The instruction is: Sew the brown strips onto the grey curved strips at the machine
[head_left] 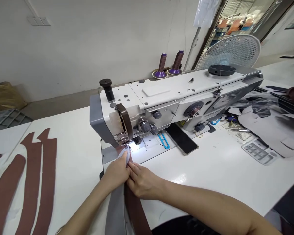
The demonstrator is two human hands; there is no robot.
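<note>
Beyond our white table [74, 153], a plain wall [88, 42] is rising, and a large fan [229, 50] is standing off to the right. We are working at a white sewing machine [164, 93], and bright light is falling around its needle end [126, 143]. Our left hand [116, 171] is reaching close in there, a fingertip pressing on a pale piece [128, 158]; its other fingers are curling under, and we cannot tell whether they are gripping anything. Our right hand [144, 182] is resting against it, its bunched fingers pinching a long brown strip [137, 212]. That strip is running from near the needle end, beneath our hands and down toward us, with a grey strip [116, 209] lying along its left side. Several brown pieces [47, 169] are lying farther left. Beside the machine's base, a blue tool [163, 141] and a phone [182, 138] are lying, while scraps [262, 130] are piling up farther right. Two thread spools [163, 62] are standing behind the machine.
</note>
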